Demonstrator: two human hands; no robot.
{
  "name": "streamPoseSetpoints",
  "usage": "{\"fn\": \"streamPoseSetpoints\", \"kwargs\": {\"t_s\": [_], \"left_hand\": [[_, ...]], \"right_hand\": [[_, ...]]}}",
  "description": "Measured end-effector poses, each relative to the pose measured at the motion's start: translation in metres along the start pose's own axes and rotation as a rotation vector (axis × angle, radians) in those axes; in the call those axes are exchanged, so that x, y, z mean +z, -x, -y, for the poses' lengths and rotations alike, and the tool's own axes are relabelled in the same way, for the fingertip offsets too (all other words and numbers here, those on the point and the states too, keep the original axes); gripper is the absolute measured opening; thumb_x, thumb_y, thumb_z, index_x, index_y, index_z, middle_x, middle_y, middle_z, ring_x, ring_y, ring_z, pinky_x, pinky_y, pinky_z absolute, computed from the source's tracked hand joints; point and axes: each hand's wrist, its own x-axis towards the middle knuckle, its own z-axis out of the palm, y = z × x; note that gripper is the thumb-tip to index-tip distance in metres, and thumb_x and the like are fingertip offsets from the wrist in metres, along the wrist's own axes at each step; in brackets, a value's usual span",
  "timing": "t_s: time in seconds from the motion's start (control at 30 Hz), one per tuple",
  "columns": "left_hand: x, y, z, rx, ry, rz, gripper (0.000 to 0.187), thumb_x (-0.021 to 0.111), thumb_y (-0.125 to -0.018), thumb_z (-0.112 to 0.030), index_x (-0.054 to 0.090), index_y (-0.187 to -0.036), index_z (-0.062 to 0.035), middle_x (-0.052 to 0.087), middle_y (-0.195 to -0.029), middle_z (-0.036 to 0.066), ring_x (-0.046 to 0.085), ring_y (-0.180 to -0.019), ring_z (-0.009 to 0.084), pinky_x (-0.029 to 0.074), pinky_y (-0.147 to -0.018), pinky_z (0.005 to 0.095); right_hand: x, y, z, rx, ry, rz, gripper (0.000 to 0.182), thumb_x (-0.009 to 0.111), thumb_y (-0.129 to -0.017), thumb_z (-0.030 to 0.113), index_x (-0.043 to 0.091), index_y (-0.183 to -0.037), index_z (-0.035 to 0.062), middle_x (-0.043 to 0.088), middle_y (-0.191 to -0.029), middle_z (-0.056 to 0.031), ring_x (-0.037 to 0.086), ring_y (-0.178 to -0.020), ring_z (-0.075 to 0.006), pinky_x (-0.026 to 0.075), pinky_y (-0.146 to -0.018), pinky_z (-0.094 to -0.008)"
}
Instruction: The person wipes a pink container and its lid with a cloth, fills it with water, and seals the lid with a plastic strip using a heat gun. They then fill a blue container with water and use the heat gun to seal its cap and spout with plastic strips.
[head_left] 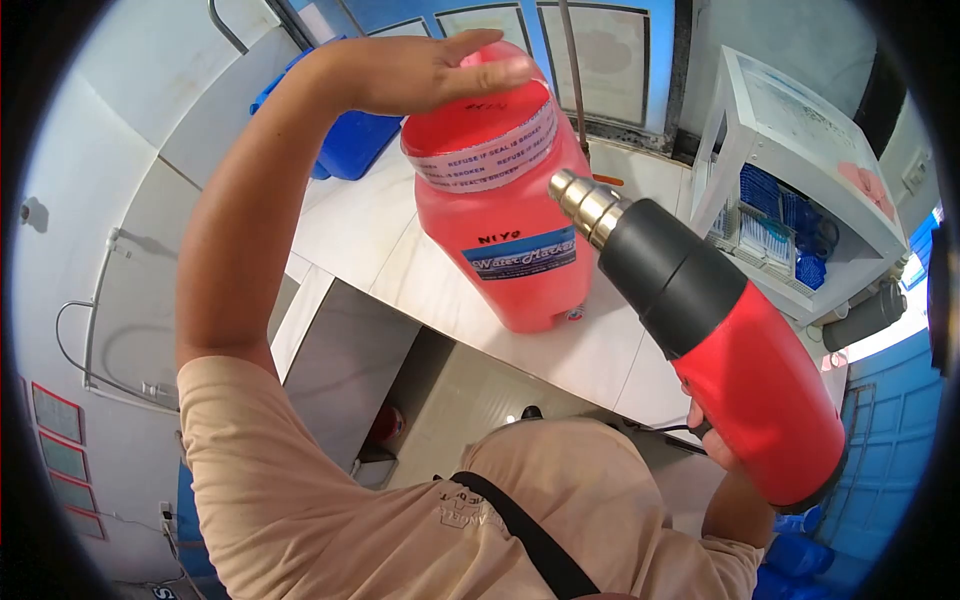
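A translucent red water container (505, 215) stands upright on the white tiled counter, with a blue label on its front and handwriting above it. A printed plastic seal band (490, 155) wraps round its wide neck. My left hand (435, 75) reaches over the top, thumb and a finger on either side of the red part there. My right hand (712, 435) is closed round the handle of a red and black heat gun (735, 340), mostly hidden behind its body. The stepped metal nozzle points at the container just below the band, at its right side.
Behind my left arm is a blue container (360, 140). A white drawer unit (810, 170) with blue items in baskets stands at the right of the counter (620, 300). The heat gun's black cord (665, 429) runs by the counter's front edge. More blue containers (795, 555) are at lower right.
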Motion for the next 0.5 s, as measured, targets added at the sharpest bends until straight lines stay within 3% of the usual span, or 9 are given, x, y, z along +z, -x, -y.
{"fn": "streamPoseSetpoints", "kwargs": {"t_s": [0.03, 0.1, 0.23, 0.4, 0.47, 0.5], "left_hand": [[-0.002, 0.0, 0.005, 0.007, 0.046, -0.003, 0.109, 0.031, -0.084, -0.09, 0.023, -0.161, -0.014, 0.049, -0.149, 0.023, 0.047, -0.14, 0.0363, 0.041, -0.112, 0.0418], [0.003, -0.004, 0.022, 0.061, 0.069, -0.045, 0.101, 0.031, -0.089, -0.085, 0.025, -0.161, -0.0141, 0.05, -0.148, 0.022, 0.048, -0.139, 0.0354, 0.041, -0.113, 0.0418], [0.012, -0.007, 0.032, 0.229, 0.143, -0.17, 0.086, 0.032, -0.098, -0.075, 0.029, -0.16, -0.0155, 0.052, -0.146, 0.02, 0.05, -0.137, 0.0324, 0.04, -0.113, 0.0411], [0.02, -0.012, 0.018, 0.298, 0.237, -0.21, 0.08, 0.032, -0.1, -0.072, 0.033, -0.159, -0.0164, 0.054, -0.144, 0.019, 0.052, -0.134, 0.0312, 0.041, -0.112, 0.0403], [0.02, -0.01, 0.02, 0.292, 0.229, -0.209, 0.08, 0.032, -0.1, -0.072, 0.034, -0.158, -0.0163, 0.055, -0.143, 0.019, 0.052, -0.133, 0.0316, 0.042, -0.111, 0.0403], [0.018, -0.007, 0.022, 0.248, 0.227, -0.201, 0.08, 0.031, -0.1, -0.071, 0.034, -0.158, -0.0161, 0.056, -0.142, 0.019, 0.053, -0.131, 0.0314, 0.042, -0.11, 0.0404]], "right_hand": [[0.009, 0.005, -0.001, 0.106, -0.083, -0.09, 0.033, 0.052, -0.071, -0.008, 0.068, -0.099, -0.0001, 0.066, -0.081, -0.0061, 0.065, -0.071, -0.0152, 0.05, -0.067, -0.0295], [0.013, 0.006, 0.001, 0.213, -0.166, -0.183, 0.034, 0.052, -0.07, -0.008, 0.068, -0.099, 0.0002, 0.066, -0.08, -0.0058, 0.065, -0.071, -0.0155, 0.05, -0.067, -0.0295], [-0.007, -0.011, 0.018, 0.218, -0.096, -0.045, 0.034, 0.052, -0.07, -0.007, 0.068, -0.099, 0.0005, 0.067, -0.082, -0.0064, 0.065, -0.071, -0.0158, 0.05, -0.067, -0.0295], [-0.017, -0.015, 0.019, 0.202, -0.03, 0.113, 0.035, 0.051, -0.07, -0.007, 0.068, -0.099, 0.0008, 0.067, -0.083, -0.0069, 0.065, -0.072, -0.0162, 0.05, -0.067, -0.0296], [0.004, 0.014, -0.022, 0.124, -0.575, -0.171, 0.035, 0.049, -0.07, -0.005, 0.068, -0.099, 0.0002, 0.068, -0.08, -0.0072, 0.065, -0.07, -0.0171, 0.05, -0.068, -0.03], [0.012, 0.019, -0.021, 0.121, -0.576, -0.169, 0.035, 0.049, -0.07, -0.005, 0.068, -0.099, 0.0002, 0.068, -0.08, -0.0072, 0.065, -0.07, -0.0171, 0.05, -0.068, -0.03]]}}
